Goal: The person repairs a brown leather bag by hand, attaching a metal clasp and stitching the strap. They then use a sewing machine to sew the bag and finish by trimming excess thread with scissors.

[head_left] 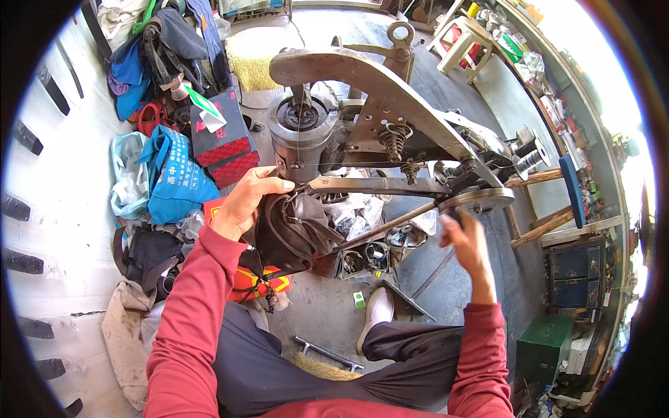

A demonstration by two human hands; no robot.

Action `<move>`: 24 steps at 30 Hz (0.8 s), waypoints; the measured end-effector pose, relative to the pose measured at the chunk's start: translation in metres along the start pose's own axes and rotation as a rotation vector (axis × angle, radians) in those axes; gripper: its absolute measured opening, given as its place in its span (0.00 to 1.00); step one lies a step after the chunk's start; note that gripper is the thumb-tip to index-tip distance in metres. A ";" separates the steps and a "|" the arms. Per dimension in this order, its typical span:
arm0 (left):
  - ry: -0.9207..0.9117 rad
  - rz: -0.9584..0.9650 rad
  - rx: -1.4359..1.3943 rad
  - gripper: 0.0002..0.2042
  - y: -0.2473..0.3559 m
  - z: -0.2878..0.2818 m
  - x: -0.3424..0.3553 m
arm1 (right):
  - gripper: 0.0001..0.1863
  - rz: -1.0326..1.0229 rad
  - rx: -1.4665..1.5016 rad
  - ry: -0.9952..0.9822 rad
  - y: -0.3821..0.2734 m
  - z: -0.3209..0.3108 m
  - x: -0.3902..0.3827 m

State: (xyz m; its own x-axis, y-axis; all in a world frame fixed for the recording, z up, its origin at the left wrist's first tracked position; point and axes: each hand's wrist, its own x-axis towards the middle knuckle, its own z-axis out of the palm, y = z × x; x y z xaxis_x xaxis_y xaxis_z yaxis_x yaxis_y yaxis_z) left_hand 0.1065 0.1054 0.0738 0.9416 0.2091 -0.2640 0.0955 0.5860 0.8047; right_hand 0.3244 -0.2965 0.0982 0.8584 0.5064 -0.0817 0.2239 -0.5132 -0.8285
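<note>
A metal hand-cranked sewing machine [362, 80] stands before me, with a thread running down its head. Beneath the head, at the end of the narrow lower arm [383, 185], hangs a dark brown leather bag [296, 226] with straps and a zip. My left hand [244, 198] pinches the bag's upper edge beside the needle area, thumb on top; its other fingers are partly hidden. On the right, my right hand [465, 244] is closed at the near rim of the hand wheel [477, 200], its fingers slightly blurred. A thread spool [531, 159] sits beyond the wheel.
Left of the machine lie a blue bag [174, 167], black-and-red boxes [221, 132] and piled clothes. Small containers [376, 256] stand under the arm. A blue-topped wooden stool [571, 182], a green box [543, 345] and a cluttered shelf [557, 118] line the right.
</note>
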 end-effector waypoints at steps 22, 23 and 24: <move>0.071 0.019 -0.018 0.10 0.003 0.003 -0.002 | 0.09 -0.125 -0.019 0.420 0.008 -0.066 0.014; 0.077 0.018 -0.024 0.10 0.003 0.003 -0.002 | 0.08 -0.083 -0.055 0.463 0.023 -0.072 0.021; 0.083 0.016 -0.029 0.11 0.003 0.003 -0.002 | 0.08 -0.037 -0.032 0.433 0.039 -0.073 0.026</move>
State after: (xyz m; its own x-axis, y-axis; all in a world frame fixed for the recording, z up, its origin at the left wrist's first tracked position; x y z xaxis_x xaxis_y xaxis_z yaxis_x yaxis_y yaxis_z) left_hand 0.1061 0.1044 0.0788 0.9127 0.2821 -0.2957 0.0703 0.6043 0.7936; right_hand 0.3892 -0.3542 0.1039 0.9624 0.1909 0.1932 0.2664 -0.5246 -0.8086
